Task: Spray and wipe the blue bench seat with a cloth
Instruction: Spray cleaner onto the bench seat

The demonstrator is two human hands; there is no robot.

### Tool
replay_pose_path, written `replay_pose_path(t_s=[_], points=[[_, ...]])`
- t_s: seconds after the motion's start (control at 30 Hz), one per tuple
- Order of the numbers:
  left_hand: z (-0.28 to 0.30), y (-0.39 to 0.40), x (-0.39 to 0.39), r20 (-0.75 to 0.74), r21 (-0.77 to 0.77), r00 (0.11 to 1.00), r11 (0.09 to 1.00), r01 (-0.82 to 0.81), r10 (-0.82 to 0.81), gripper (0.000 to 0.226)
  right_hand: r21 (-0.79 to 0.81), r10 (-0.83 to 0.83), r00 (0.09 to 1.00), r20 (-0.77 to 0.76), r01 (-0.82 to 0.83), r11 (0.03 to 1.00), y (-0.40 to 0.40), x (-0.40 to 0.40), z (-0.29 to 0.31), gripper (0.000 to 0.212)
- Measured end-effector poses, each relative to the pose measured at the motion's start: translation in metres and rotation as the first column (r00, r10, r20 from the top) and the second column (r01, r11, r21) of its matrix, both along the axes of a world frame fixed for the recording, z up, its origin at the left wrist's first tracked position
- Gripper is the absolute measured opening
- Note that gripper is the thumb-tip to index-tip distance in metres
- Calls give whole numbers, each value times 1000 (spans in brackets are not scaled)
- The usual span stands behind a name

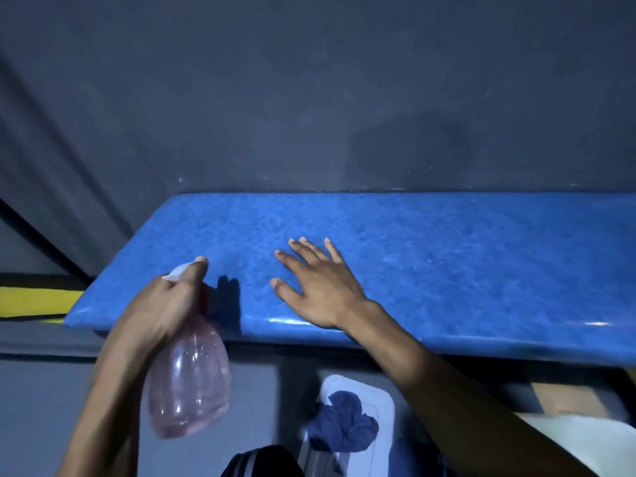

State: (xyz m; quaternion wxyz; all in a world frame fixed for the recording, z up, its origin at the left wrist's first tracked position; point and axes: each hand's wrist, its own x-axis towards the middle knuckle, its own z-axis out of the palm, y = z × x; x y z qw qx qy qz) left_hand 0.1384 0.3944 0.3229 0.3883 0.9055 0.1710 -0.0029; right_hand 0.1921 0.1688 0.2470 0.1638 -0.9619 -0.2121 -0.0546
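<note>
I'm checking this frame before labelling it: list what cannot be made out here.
- Head view: spray bottle nozzle, mostly covered by the left hand.
- Blue bench seat: its right end is cut off by the frame edge.
- White container under the blue cloth: partly covered, dim, so unidentifiable.
- Whether the seat is wet: too blurred.

Bench seat (pixel 447 256) running left to right against the wall (pixel 309 98) behind. Right hand (pixel 316 284) flat on the seat near its front edge, fingers spread. Left hand (pixel 165 304) to its left at the seat's front edge, wrapped around a spray bottle (pixel 189 380). Cloth (pixel 340 425) below the seat, on a container (pixel 371 390), between the forearms
</note>
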Motion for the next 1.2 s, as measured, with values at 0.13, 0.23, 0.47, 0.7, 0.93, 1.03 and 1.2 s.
replay_pose_path(t_s=[0.13,0.23,0.47,0.7,0.93,1.03,1.2], points=[[5,-39,-8,25,6,991,992,129,-129,58,120,-118,991,62,110,987,-46,-25,14,65],[1,-86,-10,44,-72,967,965,253,-250,51,52,-313,944,103,310,949,-121,-51,12,71],[-15,-195,-10,17,-68,891,889,454,-454,51,-107,-511,858,47,513,852,-200,-80,-7,81],[-18,-200,-14,-4,-48,906,905,423,-424,44,-94,-500,866,13,498,862,-203,-80,-9,81],[-18,-192,-14,-21,-53,916,915,400,-401,44,-67,-500,866,21,500,863,-203,-79,-12,81],[-19,-191,-19,-8,-65,918,916,396,-397,36,-61,-502,865,30,502,862,-202,-79,-12,81],[-17,-181,-16,23,-215,941,917,336,-339,32,-35,-505,861,58,508,861,-202,-78,-15,81]])
